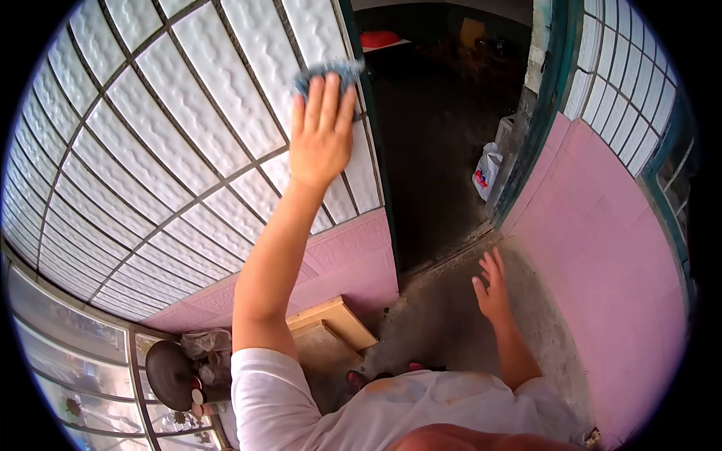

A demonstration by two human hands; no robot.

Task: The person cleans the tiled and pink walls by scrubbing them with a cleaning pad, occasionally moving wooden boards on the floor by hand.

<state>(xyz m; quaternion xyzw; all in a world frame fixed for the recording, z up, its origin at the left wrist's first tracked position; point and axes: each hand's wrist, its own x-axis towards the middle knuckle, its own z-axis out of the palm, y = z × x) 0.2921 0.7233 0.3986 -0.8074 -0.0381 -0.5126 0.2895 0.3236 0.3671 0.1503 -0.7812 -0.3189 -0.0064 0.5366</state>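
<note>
My left hand is stretched up and lies against the white tiled wall, close to the doorway's edge. Under its fingertips it holds a blue-grey cleaning cloth pressed on the tiles; most of the cloth's lower part is covered by the fingers. My right hand hangs low on the other side, over the concrete floor, with its fingers apart and nothing in it. The pink lower wall is the surface nearest to it.
A dark doorway opens ahead, with a white plastic bag by its right frame. Wooden boards lean below the tiled wall. A dark round pan and clutter stand beside the windows at lower left.
</note>
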